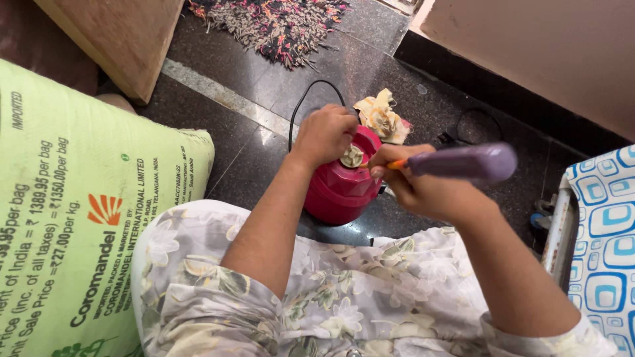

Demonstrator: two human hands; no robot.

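A pink-red mixer base (338, 188) stands on the dark stone floor, with a pale round coupling (352, 157) on its top. My left hand (326, 134) grips the top rim of the base beside the coupling. My right hand (423, 185) holds a tool with a thick purple handle (466, 162) and an orange collar, its tip pointing at the coupling. The tool's tip is hidden by my fingers. A black cord (301, 106) loops behind the base.
A large green printed sack (73, 211) lies at the left. A crumpled yellowish cloth (382, 118) sits behind the base, a shaggy rug (278, 26) farther back. A blue-and-white patterned cushion (605, 225) is at the right, a wooden board (119, 39) top left.
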